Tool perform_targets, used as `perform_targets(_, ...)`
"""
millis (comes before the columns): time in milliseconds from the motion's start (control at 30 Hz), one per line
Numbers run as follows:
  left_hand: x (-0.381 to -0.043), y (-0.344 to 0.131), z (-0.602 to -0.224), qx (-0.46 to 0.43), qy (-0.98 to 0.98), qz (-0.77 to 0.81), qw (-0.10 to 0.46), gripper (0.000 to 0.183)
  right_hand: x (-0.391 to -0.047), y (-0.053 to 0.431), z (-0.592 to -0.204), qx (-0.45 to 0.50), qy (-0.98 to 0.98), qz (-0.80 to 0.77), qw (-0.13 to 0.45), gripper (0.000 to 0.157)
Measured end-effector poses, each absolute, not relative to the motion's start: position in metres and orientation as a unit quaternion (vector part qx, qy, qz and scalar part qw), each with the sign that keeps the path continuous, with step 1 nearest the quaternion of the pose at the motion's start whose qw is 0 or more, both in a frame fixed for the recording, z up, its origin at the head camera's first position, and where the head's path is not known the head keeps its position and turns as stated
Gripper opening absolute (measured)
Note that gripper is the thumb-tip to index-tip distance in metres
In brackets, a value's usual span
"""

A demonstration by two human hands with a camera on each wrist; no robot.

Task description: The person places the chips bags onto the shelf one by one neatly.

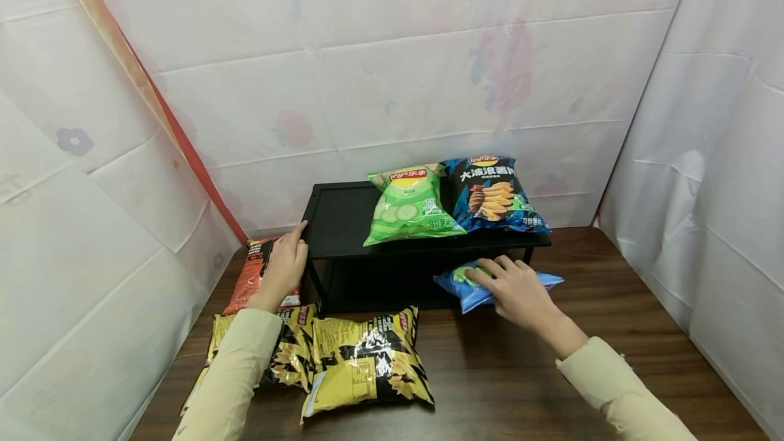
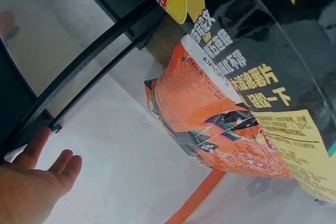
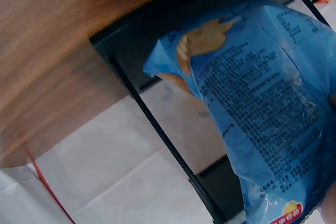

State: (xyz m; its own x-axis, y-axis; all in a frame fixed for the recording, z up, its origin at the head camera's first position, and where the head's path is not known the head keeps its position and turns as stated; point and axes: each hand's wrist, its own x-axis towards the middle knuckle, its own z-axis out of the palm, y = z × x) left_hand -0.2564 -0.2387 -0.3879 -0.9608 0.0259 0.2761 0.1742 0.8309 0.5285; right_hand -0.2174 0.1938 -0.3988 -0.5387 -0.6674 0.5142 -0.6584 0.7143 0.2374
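My right hand [image 1: 517, 291] grips a blue bag of chips [image 1: 471, 284] from above, at the front right of the black two-tier shelf [image 1: 343, 216]. Printed text covers the side of this blue bag [image 3: 257, 103] that faces the right wrist camera, with the shelf's frame behind it. My left hand [image 1: 284, 264] touches the shelf's left edge with an extended finger and holds nothing. In the left wrist view, the left hand [image 2: 39, 182] shows its fingers partly extended beside the shelf's leg. On the top tier lie a green chip bag [image 1: 407, 206] and a dark blue one [image 1: 495, 196].
Left of the shelf is a red-orange chip bag [image 1: 250, 278], partly behind my left hand. Yellow-and-black chip bags [image 1: 367, 359] lie in front on the brown wooden table [image 1: 490, 380], some overlapped by my left sleeve. White patterned cloth [image 1: 392, 87] hangs behind and at both sides.
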Motion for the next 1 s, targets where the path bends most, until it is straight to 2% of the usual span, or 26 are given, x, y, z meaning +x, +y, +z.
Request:
perform_targets(433,-0.257,-0.238,-0.388,-0.056,-0.947,-0.285,0.137,0.051,-0.220,0.190,-0.427,0.369,-0.879,-0.029,0.300,0.062)
perform_targets(600,-0.257,-0.239,-0.389,-0.055,-0.947,-0.284,0.138,0.050,-0.220,0.189,-0.434,0.360,-0.886,-0.018,0.293,0.058)
perform_targets(700,-0.257,-0.239,-0.389,-0.054,-0.947,-0.285,0.137,0.050,-0.219,0.188,-0.438,0.350,-0.894,-0.014,0.278,0.056)
perform_targets(1000,-0.257,-0.239,-0.389,-0.052,-0.948,-0.286,0.132,0.051,-0.218,0.188,-0.455,0.326,-0.921,-0.008,0.214,0.065)
